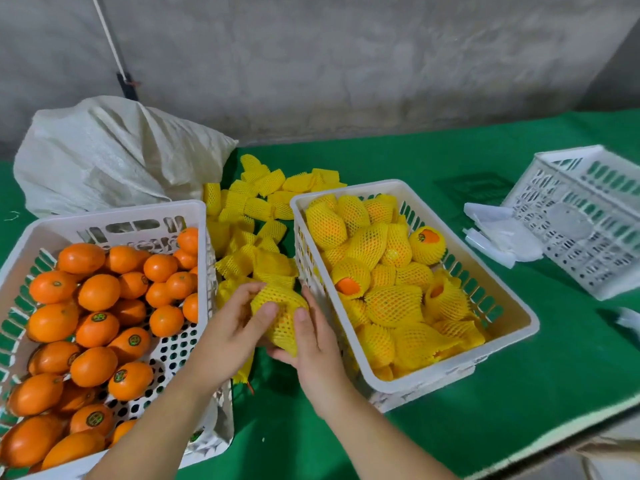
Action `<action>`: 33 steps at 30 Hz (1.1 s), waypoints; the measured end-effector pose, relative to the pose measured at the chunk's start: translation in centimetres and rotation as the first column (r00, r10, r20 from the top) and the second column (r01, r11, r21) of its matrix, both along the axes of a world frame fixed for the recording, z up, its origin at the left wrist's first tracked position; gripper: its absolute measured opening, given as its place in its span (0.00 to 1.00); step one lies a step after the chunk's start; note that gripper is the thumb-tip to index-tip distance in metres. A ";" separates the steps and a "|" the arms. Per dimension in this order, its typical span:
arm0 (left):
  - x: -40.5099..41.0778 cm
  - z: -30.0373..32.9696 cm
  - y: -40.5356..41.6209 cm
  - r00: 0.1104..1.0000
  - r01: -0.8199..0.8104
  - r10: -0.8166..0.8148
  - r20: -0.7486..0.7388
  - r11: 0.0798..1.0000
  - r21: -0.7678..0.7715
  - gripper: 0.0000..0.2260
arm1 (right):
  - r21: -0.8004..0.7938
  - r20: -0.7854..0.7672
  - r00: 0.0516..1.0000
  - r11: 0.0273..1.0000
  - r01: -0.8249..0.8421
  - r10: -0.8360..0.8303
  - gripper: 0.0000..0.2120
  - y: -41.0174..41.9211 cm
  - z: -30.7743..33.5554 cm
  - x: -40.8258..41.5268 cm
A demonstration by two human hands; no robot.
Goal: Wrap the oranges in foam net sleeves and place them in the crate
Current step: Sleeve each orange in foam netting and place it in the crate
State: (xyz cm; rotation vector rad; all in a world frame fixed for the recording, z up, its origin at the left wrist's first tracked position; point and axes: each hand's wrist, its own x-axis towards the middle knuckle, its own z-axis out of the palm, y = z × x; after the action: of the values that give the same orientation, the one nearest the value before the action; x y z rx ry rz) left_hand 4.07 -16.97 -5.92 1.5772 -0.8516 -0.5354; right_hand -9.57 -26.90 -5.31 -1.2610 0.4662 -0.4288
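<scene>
orange (282, 311) sleeved, gripped between left hand (232, 336) and right hand (313, 344) fingers | foam soft, springy | hold at midsection advised

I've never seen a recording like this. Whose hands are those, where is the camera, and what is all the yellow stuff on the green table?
There is no machine here: a person wears one camera on the head, looking down at their own hands. The left hand and right hand together hold an orange in a yellow foam net sleeve, with the fingers of each curled round it. On the green table, the left crate holds bare oranges. The right crate holds wrapped oranges. Between them lies a pile of empty sleeves. Behind is a white sack; far right, a tipped empty basket.
</scene>
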 end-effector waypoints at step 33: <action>0.0 0.1 0.4 0.956 -0.233 0.195 0.218 0.959 0.161 0.11 | -0.764 -0.560 0.528 0.644 -0.031 -0.639 0.37 -18.1 3.3 -10.9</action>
State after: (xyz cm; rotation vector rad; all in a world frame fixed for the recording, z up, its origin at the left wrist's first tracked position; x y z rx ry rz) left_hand 4.06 -16.60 -5.83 1.8934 -0.7829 -0.3089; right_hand -20.48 -44.99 -2.04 -2.1507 1.4875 -0.3370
